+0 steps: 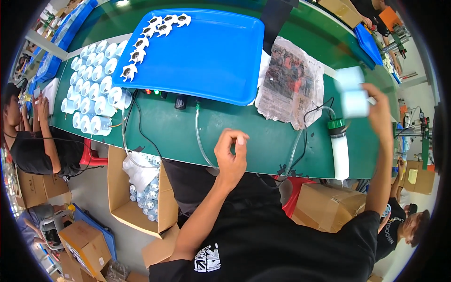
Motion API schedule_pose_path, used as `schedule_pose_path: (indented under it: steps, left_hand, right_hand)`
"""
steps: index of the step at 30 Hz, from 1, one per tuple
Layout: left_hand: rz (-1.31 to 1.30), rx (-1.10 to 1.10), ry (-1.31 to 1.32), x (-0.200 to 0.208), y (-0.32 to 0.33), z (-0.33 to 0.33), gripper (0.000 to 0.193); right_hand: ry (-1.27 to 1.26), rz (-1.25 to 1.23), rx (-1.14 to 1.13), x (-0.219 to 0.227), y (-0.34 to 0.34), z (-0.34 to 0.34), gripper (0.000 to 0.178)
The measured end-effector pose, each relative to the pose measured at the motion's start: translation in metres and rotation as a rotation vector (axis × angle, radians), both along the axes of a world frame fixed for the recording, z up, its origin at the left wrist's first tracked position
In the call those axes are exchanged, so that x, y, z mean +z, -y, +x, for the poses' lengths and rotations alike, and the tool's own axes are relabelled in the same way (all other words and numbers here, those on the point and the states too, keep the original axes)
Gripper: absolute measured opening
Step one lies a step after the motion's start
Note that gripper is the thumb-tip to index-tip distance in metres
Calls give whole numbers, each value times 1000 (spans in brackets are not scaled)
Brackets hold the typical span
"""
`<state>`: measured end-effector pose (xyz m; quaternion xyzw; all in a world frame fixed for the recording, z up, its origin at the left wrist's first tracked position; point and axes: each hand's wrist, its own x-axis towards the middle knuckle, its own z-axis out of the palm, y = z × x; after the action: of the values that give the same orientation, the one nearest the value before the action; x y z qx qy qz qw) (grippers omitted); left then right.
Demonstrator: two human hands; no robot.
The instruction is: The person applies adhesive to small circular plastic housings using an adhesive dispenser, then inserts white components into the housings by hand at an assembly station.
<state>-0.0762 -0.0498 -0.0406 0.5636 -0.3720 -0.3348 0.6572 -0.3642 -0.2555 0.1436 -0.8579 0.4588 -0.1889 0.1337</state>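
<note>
My right hand (379, 110) is raised at the right and grips a pale blue plastic cup (355, 104). A second pale shape like a cup (350, 77) shows just above it, slightly blurred. My left hand (231, 152) hovers over the table's near edge, its fingers curled toward the thumb, with nothing visible in them. A dispensing syringe (340, 152) of white paste with a green cap and hose lies below the right hand's cup. The blue tray (211, 61) beyond my left hand carries several white finned pieces with dark centres (136, 56) along its left side.
Rows of pale blue cups (94, 89) stand on the green table (174, 136) at the left. A stained newspaper sheet (293, 80) lies right of the tray. Hoses and cables cross the near edge. An open carton (141, 221) with wrapped round parts stands below; people sit at both sides.
</note>
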Motion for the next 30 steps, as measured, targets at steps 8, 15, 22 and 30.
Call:
schedule_pose_path:
  steps: [8, 15, 22, 30]
  left_hand:
    - [-216, 171, 235, 9, -16, 1, 57]
    - [46, -34, 483, 20, -33, 7, 93]
    - [136, 2, 554, 20, -24, 3, 92]
    - [149, -30, 436, 29, -23, 7, 93]
  right_hand:
    - [-181, 24, 496, -80, -120, 175, 14]
    - [187, 45, 115, -70, -131, 153, 19]
    - [-323, -220, -652, -92, -103, 19, 76]
    - [-116, 99, -495, -109, -71, -9, 66]
